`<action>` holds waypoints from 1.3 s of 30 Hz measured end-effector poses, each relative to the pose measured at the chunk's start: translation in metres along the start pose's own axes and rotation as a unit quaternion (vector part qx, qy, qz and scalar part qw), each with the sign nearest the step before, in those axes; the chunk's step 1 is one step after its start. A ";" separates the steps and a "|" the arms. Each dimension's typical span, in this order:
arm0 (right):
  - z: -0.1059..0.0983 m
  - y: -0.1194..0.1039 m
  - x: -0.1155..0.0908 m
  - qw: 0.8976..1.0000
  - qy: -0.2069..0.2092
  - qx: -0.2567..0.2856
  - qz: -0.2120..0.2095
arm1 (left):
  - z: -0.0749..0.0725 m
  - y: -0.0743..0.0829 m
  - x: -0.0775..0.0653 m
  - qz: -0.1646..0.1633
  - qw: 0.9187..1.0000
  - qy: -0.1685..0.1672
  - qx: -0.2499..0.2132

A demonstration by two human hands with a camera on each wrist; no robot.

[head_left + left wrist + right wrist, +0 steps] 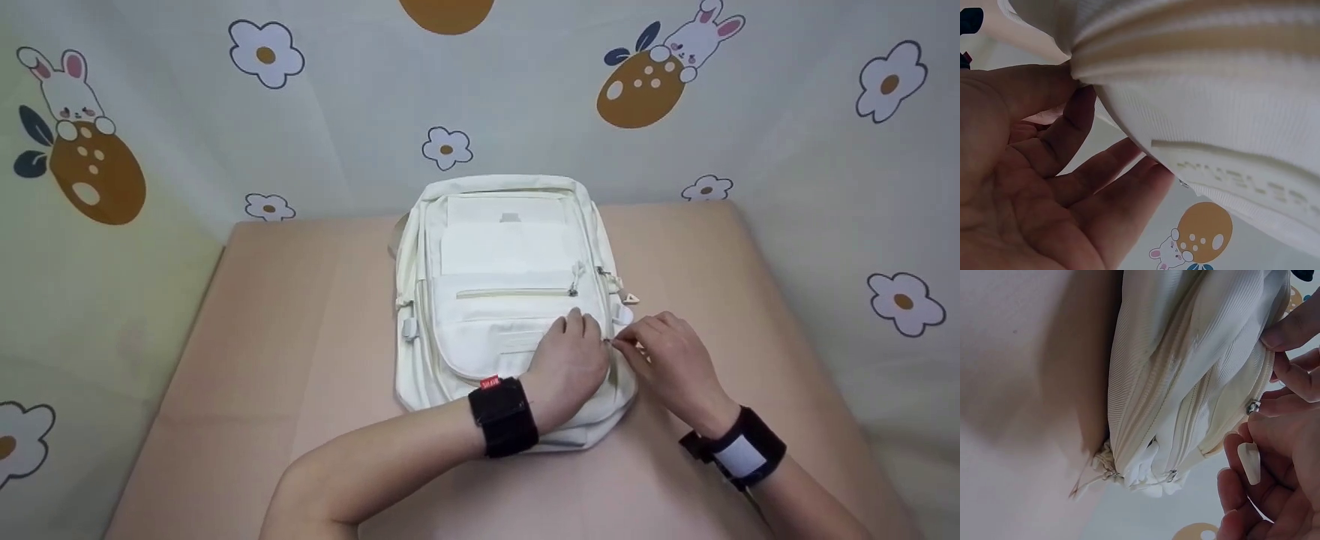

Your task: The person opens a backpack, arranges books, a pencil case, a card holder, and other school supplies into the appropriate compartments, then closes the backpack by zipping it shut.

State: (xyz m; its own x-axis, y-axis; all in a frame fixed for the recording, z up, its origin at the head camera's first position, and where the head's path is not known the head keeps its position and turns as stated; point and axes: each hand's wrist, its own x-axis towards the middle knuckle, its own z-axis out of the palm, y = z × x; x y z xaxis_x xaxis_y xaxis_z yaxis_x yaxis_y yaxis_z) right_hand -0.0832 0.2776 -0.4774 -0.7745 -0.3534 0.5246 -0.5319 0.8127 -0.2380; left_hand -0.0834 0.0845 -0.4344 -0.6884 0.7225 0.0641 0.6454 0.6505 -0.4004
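A cream backpack [517, 247] lies front side up, its top pointing away from me. At the right edge of its front pocket, my left hand [570, 367] pinches a fold of fabric between thumb and forefinger; the left wrist view shows the bunched cloth [1123, 62] by the thumb. Just to the right, my right hand [671, 360] pinches at a metal zipper slider [1252, 406] on the curved pocket seam. A pale zipper pull [1249, 461] hangs across those right fingers. In the right wrist view, the left fingers [1294, 332] hold the same seam farther along.
The backpack rests on a tan tabletop [285, 330]. Another zipper [517, 293] crosses its front, and more zipper sliders [1171, 476] sit along its side. Behind stands a pale curtain [360, 97] printed with flowers and rabbits.
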 end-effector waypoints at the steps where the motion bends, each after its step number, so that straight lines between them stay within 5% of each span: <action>1: 0.000 0.000 0.000 1.000 -0.001 0.001 0.002 | 0.000 0.000 0.000 -0.001 1.000 -0.002 0.000; 10: 0.000 0.006 0.006 1.000 -0.015 0.003 0.013 | 0.003 -0.002 -0.003 -0.006 0.999 0.027 -0.026; 18: 0.002 0.017 0.017 1.000 -0.019 -0.003 0.010 | 0.003 -0.001 -0.003 0.004 0.999 -0.001 -0.033; 39: 0.024 0.049 0.079 0.999 -0.034 -0.014 0.037 | 0.004 -0.001 -0.006 0.002 0.999 0.036 -0.025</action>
State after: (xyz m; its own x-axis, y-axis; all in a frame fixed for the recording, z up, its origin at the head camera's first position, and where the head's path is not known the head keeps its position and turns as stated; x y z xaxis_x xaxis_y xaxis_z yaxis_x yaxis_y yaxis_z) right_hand -0.1787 0.2783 -0.4669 -0.8330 -0.3216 0.4502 -0.4638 0.8496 -0.2512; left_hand -0.0816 0.0784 -0.4383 -0.6608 0.7393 0.1294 0.6654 0.6568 -0.3547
